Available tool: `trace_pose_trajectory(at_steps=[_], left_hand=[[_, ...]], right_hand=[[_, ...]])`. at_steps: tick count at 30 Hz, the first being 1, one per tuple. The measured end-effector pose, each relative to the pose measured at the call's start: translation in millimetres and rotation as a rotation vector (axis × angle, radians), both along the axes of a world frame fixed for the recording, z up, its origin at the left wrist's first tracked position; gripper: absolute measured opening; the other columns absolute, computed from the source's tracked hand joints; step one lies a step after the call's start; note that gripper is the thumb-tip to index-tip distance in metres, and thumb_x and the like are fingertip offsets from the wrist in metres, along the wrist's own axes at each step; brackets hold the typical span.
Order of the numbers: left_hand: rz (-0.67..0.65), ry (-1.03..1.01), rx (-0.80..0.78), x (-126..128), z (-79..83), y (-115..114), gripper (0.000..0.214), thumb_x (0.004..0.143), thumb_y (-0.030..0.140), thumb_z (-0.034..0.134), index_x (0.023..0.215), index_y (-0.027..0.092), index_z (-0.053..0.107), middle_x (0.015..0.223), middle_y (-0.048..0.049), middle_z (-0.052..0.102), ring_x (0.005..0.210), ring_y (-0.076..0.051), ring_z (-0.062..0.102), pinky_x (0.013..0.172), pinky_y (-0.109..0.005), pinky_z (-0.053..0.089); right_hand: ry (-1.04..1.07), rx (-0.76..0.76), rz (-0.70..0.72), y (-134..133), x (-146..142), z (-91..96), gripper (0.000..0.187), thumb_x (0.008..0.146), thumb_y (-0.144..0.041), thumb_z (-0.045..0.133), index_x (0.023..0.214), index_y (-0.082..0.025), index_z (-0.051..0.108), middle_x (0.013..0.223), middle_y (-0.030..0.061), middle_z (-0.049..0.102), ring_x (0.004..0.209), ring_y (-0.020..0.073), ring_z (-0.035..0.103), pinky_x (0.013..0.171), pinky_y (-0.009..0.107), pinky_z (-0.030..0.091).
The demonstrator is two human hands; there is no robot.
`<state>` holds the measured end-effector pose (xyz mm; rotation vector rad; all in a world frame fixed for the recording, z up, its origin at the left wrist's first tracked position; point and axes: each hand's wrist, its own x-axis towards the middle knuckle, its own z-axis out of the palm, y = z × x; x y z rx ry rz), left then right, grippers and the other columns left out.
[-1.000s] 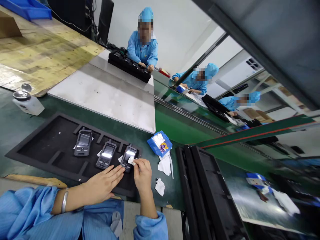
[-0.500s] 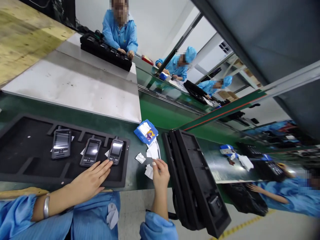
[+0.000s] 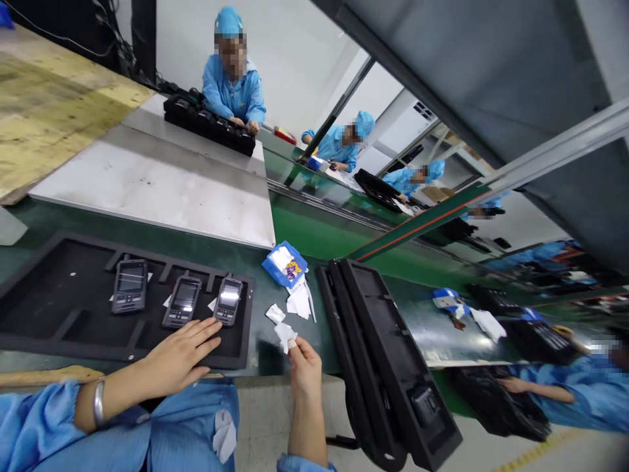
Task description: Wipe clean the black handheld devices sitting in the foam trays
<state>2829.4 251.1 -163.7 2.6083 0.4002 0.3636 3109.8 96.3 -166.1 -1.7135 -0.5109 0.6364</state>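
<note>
A black foam tray (image 3: 59, 328) lies on the green belt and holds three handheld devices side by side. My left hand (image 3: 179, 357) rests flat on the tray's near right part, fingers stretched out toward the rightmost device (image 3: 228, 301). My right hand (image 3: 304, 368) is just off the tray's right end, its fingers pinched on a small white wipe (image 3: 285, 335) lifted a little off the belt. Another crumpled wipe (image 3: 275, 313) lies beside it.
A blue packet of wipes (image 3: 285, 264) and loose white sheets (image 3: 299, 303) lie past my right hand. A stack of black trays (image 3: 388, 367) stands on edge at the right. A steel plate (image 3: 162, 190) lies behind the tray. Several co-workers in blue work along the belt.
My right hand left the rightmost device, moved right to the loose wipes and now pinches one. My left hand stayed flat on the tray. The view swung right.
</note>
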Motion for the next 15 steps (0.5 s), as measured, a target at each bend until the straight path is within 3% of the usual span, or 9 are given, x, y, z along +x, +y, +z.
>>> trace_pose_trajectory(at_steps=[4, 7, 9, 12, 15], left_hand=[[0.198, -0.224, -0.448, -1, 16.6, 1, 0.033, 0.091, 0.027, 0.055, 0.123, 0.021, 0.065, 0.125, -0.0095, 0.067, 0.115, -0.022, 0.062, 0.103, -0.039, 0.048], [0.366, -0.328, -0.835, 1, 35.0, 2, 0.034, 0.086, 0.032, 0.063, 0.116, 0.017, 0.067, 0.107, -0.0091, 0.072, 0.094, -0.020, 0.067, 0.085, -0.032, 0.054], [0.379, -0.400, -1.063, 0, 45.1, 4, 0.040, 0.080, 0.039, 0.071, 0.111, 0.014, 0.068, 0.097, -0.0085, 0.072, 0.085, -0.019, 0.066, 0.076, -0.028, 0.052], [0.380, -0.488, -1.184, -8, 50.2, 7, 0.041, 0.075, 0.045, 0.075, 0.095, 0.010, 0.069, 0.079, -0.0067, 0.070, 0.071, -0.017, 0.062, 0.066, -0.026, 0.049], [0.487, -0.570, -1.153, -20, 38.5, 7, 0.037, 0.072, 0.046, 0.076, 0.077, 0.011, 0.066, 0.066, -0.0024, 0.063, 0.059, -0.012, 0.055, 0.058, -0.023, 0.043]], right_hand=[[0.288, 0.156, 0.114, 25, -59, 11.8, 0.049, 0.064, -0.061, 0.077, 0.086, -0.017, 0.073, 0.077, 0.0062, 0.067, 0.059, 0.0141, 0.052, 0.062, 0.032, 0.047], [0.516, 0.244, 0.215, 45, -101, 21.6, 0.043, 0.062, -0.053, 0.083, 0.085, -0.018, 0.075, 0.071, 0.0045, 0.066, 0.056, 0.0113, 0.049, 0.061, 0.028, 0.046], [0.615, 0.261, 0.260, 57, -124, 24.1, 0.040, 0.060, -0.047, 0.087, 0.086, -0.018, 0.077, 0.073, 0.0047, 0.067, 0.057, 0.0112, 0.049, 0.058, 0.025, 0.045], [0.567, 0.220, 0.328, 68, -149, 15.6, 0.044, 0.061, -0.049, 0.087, 0.091, -0.018, 0.078, 0.083, 0.0071, 0.072, 0.065, 0.0152, 0.056, 0.064, 0.027, 0.048], [0.426, 0.188, 0.342, 76, -164, -4.2, 0.050, 0.061, -0.055, 0.084, 0.091, -0.015, 0.078, 0.083, 0.0090, 0.073, 0.070, 0.0192, 0.061, 0.068, 0.029, 0.050]])
